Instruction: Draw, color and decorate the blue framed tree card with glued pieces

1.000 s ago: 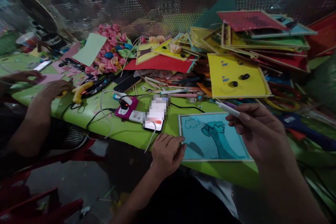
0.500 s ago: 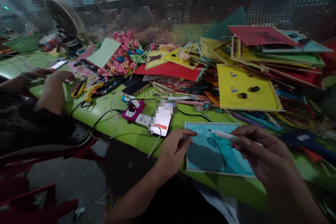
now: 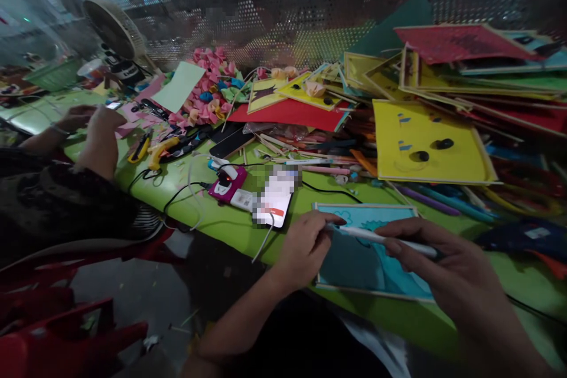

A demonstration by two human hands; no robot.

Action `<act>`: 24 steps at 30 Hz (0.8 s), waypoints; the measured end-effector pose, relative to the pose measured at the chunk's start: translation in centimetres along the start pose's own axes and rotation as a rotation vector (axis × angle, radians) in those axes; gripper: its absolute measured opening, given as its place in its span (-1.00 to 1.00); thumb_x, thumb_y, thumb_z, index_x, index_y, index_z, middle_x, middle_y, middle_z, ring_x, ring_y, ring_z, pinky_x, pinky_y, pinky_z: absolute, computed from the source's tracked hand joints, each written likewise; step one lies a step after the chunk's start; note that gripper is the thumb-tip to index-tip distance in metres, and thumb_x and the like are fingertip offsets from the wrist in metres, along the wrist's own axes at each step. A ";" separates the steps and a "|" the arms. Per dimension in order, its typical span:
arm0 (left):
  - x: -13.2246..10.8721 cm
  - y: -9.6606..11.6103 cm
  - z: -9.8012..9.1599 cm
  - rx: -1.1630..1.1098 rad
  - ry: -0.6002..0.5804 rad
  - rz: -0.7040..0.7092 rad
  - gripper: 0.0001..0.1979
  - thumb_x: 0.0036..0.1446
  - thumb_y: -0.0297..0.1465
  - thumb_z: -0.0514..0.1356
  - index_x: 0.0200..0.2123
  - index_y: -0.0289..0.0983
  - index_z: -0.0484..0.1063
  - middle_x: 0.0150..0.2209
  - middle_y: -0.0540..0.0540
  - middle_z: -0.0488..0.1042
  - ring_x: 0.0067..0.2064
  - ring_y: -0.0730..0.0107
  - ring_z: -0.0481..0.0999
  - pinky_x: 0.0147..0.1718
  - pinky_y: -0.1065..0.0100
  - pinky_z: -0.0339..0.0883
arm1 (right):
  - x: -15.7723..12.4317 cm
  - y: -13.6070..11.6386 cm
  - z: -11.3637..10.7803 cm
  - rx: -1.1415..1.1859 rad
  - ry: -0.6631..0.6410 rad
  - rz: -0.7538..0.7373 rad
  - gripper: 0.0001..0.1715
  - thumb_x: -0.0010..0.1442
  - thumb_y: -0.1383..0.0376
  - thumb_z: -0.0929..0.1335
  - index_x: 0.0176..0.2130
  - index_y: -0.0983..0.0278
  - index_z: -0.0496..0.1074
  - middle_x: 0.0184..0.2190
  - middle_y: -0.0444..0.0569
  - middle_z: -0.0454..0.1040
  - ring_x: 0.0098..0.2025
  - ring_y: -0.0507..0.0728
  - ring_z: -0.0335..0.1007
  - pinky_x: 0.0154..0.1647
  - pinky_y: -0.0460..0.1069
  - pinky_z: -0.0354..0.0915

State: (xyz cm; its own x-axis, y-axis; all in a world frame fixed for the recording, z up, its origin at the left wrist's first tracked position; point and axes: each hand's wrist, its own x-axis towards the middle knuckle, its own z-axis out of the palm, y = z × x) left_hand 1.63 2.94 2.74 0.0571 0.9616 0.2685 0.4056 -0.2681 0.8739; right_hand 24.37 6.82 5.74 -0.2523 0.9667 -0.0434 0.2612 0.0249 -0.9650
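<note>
A white marker pen (image 3: 381, 239) lies level between my two hands, over a blue framed card (image 3: 354, 263) with a drawn tree on the green table (image 3: 221, 221). My right hand (image 3: 436, 260) grips the pen's barrel with closed fingers. My left hand (image 3: 308, 245) pinches the pen's left tip at the card's near left corner. Most of the drawing is hidden under my hands.
A phone (image 3: 277, 198) and a pink charger (image 3: 227, 182) with cables lie left of the card. A yellow framed card (image 3: 432, 144) and stacked coloured cards (image 3: 465, 65) fill the back right. Another person's hands (image 3: 95, 124) work at the left, near paper flowers (image 3: 206, 94), a fan (image 3: 115, 29) and red chairs (image 3: 66, 331).
My right hand lowered the pen to lie level over the card. My left hand left the card's edge and closed on the pen's tip.
</note>
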 end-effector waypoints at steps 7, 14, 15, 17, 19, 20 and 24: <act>0.0 0.0 0.0 0.067 0.013 0.061 -0.67 0.26 -0.60 0.03 -0.06 -0.22 0.51 -0.11 -0.13 0.61 -0.04 0.22 0.56 0.00 0.19 0.44 | 0.2 0.0 0.3 -0.087 -0.024 -0.030 -0.67 0.14 -0.07 0.53 -0.25 0.10 0.65 -0.26 -0.06 0.63 -0.25 0.18 0.55 -0.25 -0.04 0.45; -0.1 -0.2 0.4 0.202 -0.037 0.115 -0.61 0.24 -0.61 0.03 0.01 -0.24 0.51 -0.14 -0.13 0.57 -0.08 0.22 0.53 -0.05 0.23 0.41 | 0.3 0.2 0.7 -0.128 -0.070 -0.069 -0.66 0.14 -0.06 0.52 -0.26 0.13 0.64 -0.29 -0.05 0.63 -0.25 0.19 0.55 -0.22 -0.03 0.46; -0.2 -0.2 0.5 0.217 -0.050 0.112 -0.60 0.24 -0.61 0.03 0.03 -0.24 0.50 -0.13 -0.13 0.57 -0.07 0.22 0.53 -0.05 0.22 0.41 | 0.3 0.2 0.8 -0.133 -0.081 -0.071 -0.66 0.16 -0.06 0.51 -0.26 0.13 0.64 -0.29 -0.06 0.63 -0.25 0.19 0.55 -0.22 -0.03 0.46; -0.2 -0.1 0.5 0.221 -0.072 0.104 -0.58 0.24 -0.60 0.02 0.07 -0.23 0.47 -0.10 -0.14 0.56 -0.05 0.20 0.53 -0.03 0.20 0.40 | 0.3 0.0 0.9 -0.148 -0.092 -0.080 -0.67 0.19 -0.05 0.49 -0.27 0.14 0.62 -0.32 -0.08 0.61 -0.29 0.17 0.53 -0.23 -0.05 0.45; -0.3 0.0 0.5 0.206 -0.089 0.098 -0.57 0.24 -0.60 0.02 0.10 -0.22 0.45 -0.07 -0.13 0.56 -0.03 0.20 0.54 -0.02 0.20 0.40 | 0.3 -0.1 0.9 -0.166 -0.100 -0.093 -0.68 0.22 -0.04 0.47 -0.29 0.14 0.61 -0.36 -0.09 0.59 -0.33 0.15 0.51 -0.27 -0.06 0.44; -0.3 0.0 0.5 0.200 -0.095 0.101 -0.56 0.23 -0.60 0.02 0.10 -0.22 0.45 -0.07 -0.13 0.56 -0.04 0.20 0.53 -0.02 0.20 0.40 | 0.3 -0.2 1.0 -0.174 -0.107 -0.100 -0.68 0.23 -0.04 0.46 -0.29 0.15 0.60 -0.37 -0.09 0.58 -0.34 0.14 0.50 -0.28 -0.06 0.43; -0.3 0.0 0.2 0.200 -0.120 0.132 -0.54 0.21 -0.59 0.01 0.11 -0.23 0.45 -0.15 -0.13 0.54 -0.11 0.21 0.52 -0.07 0.22 0.40 | 0.2 -0.4 1.0 -0.175 -0.123 -0.139 -0.71 0.26 0.00 0.44 -0.31 0.14 0.59 -0.39 -0.11 0.57 -0.35 0.13 0.50 -0.34 -0.09 0.43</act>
State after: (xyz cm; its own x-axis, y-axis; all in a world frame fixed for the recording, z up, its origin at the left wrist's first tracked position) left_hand 1.84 2.63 2.58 0.2246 0.9223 0.3145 0.5587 -0.3863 0.7339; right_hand 23.26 6.74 5.90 -0.4063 0.9126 0.0454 0.3707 0.2100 -0.9047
